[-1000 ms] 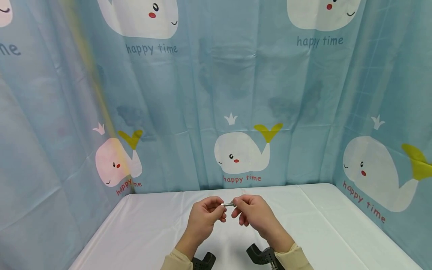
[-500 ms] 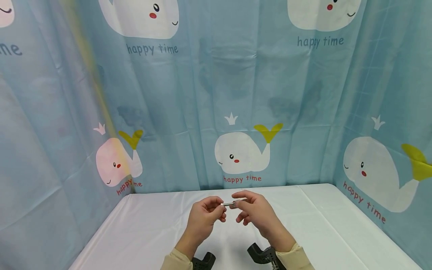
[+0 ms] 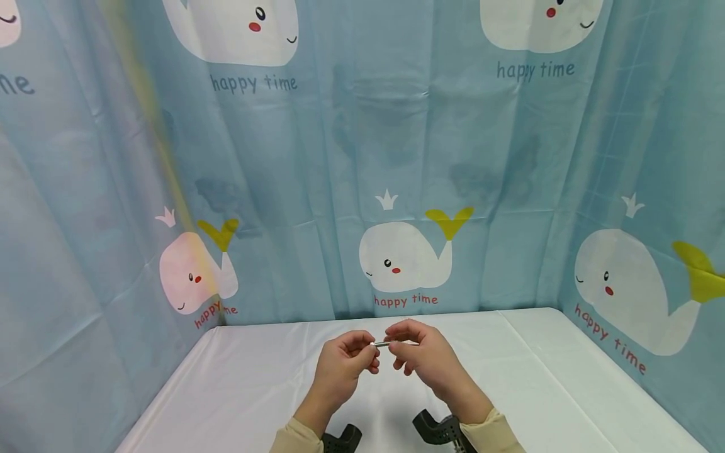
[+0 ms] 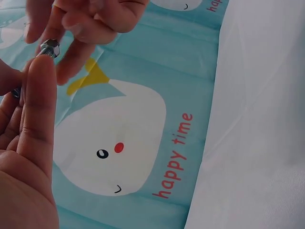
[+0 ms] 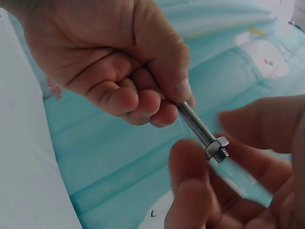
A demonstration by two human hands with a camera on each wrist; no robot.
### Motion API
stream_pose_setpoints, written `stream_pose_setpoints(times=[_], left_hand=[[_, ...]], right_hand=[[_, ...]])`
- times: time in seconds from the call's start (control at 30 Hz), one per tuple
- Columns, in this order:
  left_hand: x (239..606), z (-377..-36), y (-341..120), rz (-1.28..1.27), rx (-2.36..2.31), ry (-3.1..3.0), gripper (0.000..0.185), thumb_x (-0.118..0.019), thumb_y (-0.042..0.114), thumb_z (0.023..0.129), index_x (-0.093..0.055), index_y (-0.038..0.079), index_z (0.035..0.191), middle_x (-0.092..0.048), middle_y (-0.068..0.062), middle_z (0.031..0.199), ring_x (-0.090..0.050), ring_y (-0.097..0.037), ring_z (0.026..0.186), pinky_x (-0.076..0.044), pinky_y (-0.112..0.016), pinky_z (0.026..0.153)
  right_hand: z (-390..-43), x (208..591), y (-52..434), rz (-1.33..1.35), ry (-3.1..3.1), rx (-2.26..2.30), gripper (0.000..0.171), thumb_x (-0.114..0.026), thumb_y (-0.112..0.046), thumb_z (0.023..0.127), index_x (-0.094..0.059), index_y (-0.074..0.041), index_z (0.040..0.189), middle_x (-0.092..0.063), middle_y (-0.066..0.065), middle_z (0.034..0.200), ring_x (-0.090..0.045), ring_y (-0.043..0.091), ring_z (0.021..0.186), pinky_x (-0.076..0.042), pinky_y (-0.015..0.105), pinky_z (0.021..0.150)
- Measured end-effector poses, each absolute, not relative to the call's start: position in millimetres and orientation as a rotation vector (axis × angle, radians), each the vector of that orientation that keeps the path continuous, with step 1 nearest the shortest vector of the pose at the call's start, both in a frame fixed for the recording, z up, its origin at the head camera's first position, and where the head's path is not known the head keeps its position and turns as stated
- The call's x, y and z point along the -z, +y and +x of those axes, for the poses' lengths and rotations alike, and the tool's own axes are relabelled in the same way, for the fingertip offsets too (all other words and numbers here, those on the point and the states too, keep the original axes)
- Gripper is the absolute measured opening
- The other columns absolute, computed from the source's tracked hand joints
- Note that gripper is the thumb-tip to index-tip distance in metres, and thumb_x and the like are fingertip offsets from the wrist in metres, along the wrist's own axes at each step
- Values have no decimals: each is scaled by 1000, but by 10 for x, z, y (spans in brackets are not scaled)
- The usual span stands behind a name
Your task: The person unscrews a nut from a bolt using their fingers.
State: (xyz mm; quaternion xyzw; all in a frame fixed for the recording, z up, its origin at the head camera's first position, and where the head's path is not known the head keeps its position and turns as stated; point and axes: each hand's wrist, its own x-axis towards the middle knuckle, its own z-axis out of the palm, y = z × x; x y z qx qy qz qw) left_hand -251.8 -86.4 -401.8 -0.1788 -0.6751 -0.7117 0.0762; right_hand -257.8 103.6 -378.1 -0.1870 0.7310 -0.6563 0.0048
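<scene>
A silvery threaded bolt (image 5: 195, 121) carries a hex nut (image 5: 217, 148) near its free end, with a short stub of thread beyond it. My left hand (image 3: 340, 368) pinches the other end of the bolt between thumb and fingers, hiding that end in the right wrist view. Facing it, my right hand (image 3: 427, 355) has its fingers parted around the nut. Its thumb lies right beside the nut in the right wrist view, while the index finger is apart from it and blurred. In the left wrist view the nut (image 4: 50, 47) shows just past my left fingertips.
Both hands are above a white-covered table (image 3: 226, 390). Blue curtains (image 3: 317, 264) with printed whales hang behind it and at both sides. Black wrist devices (image 3: 438, 428) sit at the beige sleeves (image 3: 493, 434).
My right fingers were together at the bolt's end, then spread apart and drew back a little, showing the nut. Now they are forward around it again. The left hand stays in place.
</scene>
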Motion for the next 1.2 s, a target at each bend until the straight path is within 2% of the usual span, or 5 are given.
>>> stream_pose_setpoints(times=[0.23,0.63,0.93,1.03,1.2], left_hand=[[4017,-2519,-874,-540,2119,-2036,11,-66,0,93,-64,-8,100,-67,-13,79,-65,-19,68,-61,-36,66],[4012,-2523,-888,-581,2113,-2047,12,-65,0,93,-66,-8,103,-65,-17,80,-65,-18,67,-61,-35,67],[4015,-2520,-883,-583,2117,-2034,13,-66,1,94,-66,-9,102,-66,-17,81,-65,-18,68,-61,-36,67],[4013,-2516,-883,-582,2118,-2038,14,-66,2,94,-66,-9,103,-67,-14,81,-66,-18,69,-61,-36,68],[4010,-2519,-882,-583,2128,-2031,16,-67,4,94,-66,-9,104,-67,-14,81,-66,-18,69,-61,-36,68]], right_hand=[[-2594,3812,1038,-577,2258,2023,22,-64,-22,98,-66,-2,107,-68,13,83,-58,20,58,-49,28,52],[-2579,3787,1029,-592,2313,2035,20,-63,-2,90,-67,-3,110,-69,13,102,-61,24,64,-51,30,54],[-2584,3789,1042,-513,2271,2038,26,-66,-26,97,-66,-2,106,-69,13,82,-57,20,57,-48,27,50],[-2591,3798,1049,-542,2286,2053,17,-67,-14,94,-66,-2,106,-69,13,89,-59,22,61,-50,29,53],[-2593,3787,1056,-538,2215,2102,29,-68,-9,90,-63,-2,118,-70,14,103,-63,25,65,-52,30,56]])
